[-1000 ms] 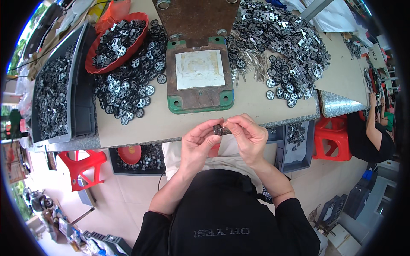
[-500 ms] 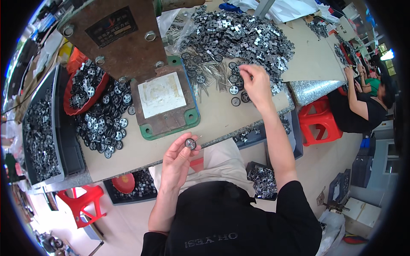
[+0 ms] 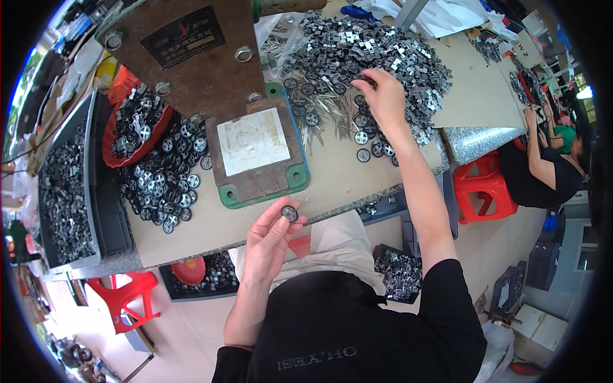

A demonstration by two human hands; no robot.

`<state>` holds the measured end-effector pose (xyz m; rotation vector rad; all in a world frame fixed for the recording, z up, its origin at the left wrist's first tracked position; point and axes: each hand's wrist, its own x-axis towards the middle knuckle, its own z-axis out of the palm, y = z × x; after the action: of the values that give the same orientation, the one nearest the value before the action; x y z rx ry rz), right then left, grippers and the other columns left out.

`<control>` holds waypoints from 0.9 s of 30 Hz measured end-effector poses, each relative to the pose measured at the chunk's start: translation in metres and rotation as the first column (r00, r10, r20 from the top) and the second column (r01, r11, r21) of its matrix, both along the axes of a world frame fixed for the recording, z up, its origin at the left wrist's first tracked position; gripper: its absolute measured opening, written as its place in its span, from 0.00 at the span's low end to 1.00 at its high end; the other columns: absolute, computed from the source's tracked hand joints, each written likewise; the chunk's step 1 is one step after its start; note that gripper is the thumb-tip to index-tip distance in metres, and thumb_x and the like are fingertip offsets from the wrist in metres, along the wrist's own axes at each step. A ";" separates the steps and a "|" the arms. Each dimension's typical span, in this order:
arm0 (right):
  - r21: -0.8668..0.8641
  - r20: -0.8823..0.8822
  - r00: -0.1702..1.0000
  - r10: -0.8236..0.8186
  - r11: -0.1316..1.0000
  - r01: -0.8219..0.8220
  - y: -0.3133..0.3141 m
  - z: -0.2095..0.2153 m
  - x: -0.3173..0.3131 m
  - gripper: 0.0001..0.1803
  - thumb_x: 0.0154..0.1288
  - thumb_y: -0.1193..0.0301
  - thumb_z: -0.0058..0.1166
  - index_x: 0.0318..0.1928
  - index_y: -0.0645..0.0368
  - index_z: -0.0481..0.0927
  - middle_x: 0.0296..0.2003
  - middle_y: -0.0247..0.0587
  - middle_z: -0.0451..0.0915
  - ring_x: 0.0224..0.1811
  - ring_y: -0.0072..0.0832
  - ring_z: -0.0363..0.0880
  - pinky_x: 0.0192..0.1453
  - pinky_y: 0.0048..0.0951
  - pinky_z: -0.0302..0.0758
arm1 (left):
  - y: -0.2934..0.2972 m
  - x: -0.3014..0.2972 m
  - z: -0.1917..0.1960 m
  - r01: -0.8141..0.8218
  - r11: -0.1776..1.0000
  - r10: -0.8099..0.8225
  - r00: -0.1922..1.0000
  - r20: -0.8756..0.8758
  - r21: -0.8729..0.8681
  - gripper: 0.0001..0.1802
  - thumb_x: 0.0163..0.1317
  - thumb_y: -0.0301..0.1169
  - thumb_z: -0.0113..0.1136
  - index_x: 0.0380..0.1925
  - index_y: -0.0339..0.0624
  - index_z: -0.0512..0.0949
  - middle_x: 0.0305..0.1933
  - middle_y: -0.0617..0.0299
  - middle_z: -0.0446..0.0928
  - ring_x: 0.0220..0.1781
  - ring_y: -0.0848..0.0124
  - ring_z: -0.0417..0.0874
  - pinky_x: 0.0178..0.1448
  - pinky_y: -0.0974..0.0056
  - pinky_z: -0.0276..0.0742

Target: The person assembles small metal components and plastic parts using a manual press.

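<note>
Upper left: an orange plastic bag (image 3: 124, 82), crumpled. Upper edge: a bunched blue cloth (image 3: 357, 13); to its right, white sheeting (image 3: 447, 22) lies in folds. Lower left: a red stool (image 3: 145, 287) on the tiled floor (image 3: 191, 319). Right of centre: a second red stool (image 3: 488, 184), near a seated co-worker in black (image 3: 530, 175); green clothing (image 3: 565, 137) shows just beyond. Lower right: a pale box (image 3: 543, 322) and, left of it, a translucent bag (image 3: 498, 345).
</note>
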<state>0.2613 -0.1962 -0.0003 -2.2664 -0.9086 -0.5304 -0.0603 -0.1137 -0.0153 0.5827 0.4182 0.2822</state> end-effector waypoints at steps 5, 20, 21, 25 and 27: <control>0.615 -0.739 0.361 0.570 0.789 0.014 -0.027 0.026 -0.080 0.13 0.61 0.72 0.54 0.45 0.64 0.72 0.33 0.39 0.79 0.31 0.25 0.79 0.30 0.22 0.74 | 0.000 0.000 0.002 -0.008 0.999 0.008 1.000 -0.005 0.040 0.20 0.62 0.22 0.51 0.55 0.35 0.67 0.52 0.49 0.73 0.46 0.64 0.79 0.51 0.66 0.76; 0.728 -0.601 -0.112 0.791 0.600 0.333 -0.043 -0.011 -0.188 0.14 0.65 0.73 0.48 0.49 0.66 0.73 0.40 0.39 0.76 0.43 0.27 0.75 0.41 0.21 0.69 | -0.011 0.000 0.002 -0.032 0.979 0.047 0.996 -0.075 0.202 0.19 0.60 0.22 0.54 0.52 0.35 0.70 0.48 0.54 0.75 0.44 0.65 0.79 0.49 0.66 0.76; 0.729 -0.602 -0.111 0.791 0.601 0.328 -0.043 -0.011 -0.188 0.14 0.65 0.73 0.49 0.49 0.66 0.73 0.40 0.39 0.76 0.42 0.27 0.75 0.41 0.21 0.69 | -0.011 0.000 0.002 -0.027 0.978 0.044 0.996 -0.076 0.208 0.19 0.59 0.22 0.54 0.52 0.35 0.70 0.48 0.54 0.75 0.44 0.65 0.79 0.49 0.66 0.76; 0.733 -0.609 -0.094 0.788 0.604 0.312 -0.042 -0.011 -0.189 0.14 0.64 0.73 0.49 0.49 0.65 0.73 0.39 0.39 0.77 0.42 0.26 0.75 0.40 0.21 0.68 | -0.011 -0.001 0.003 -0.025 0.974 0.047 0.994 -0.094 0.223 0.19 0.59 0.22 0.54 0.52 0.35 0.70 0.47 0.53 0.75 0.44 0.65 0.79 0.49 0.66 0.76; 0.743 -0.624 -0.045 0.780 0.610 0.273 -0.043 -0.011 -0.190 0.14 0.64 0.73 0.50 0.49 0.64 0.73 0.39 0.39 0.77 0.42 0.25 0.75 0.39 0.21 0.67 | -0.011 0.000 0.003 -0.032 0.975 0.054 0.994 -0.098 0.219 0.19 0.59 0.22 0.55 0.52 0.34 0.71 0.47 0.54 0.75 0.44 0.65 0.79 0.50 0.66 0.76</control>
<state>0.0717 -0.2389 -0.0118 -0.9402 -0.2008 0.8906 -0.0607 -0.1248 -0.0121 0.8061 0.5040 0.3430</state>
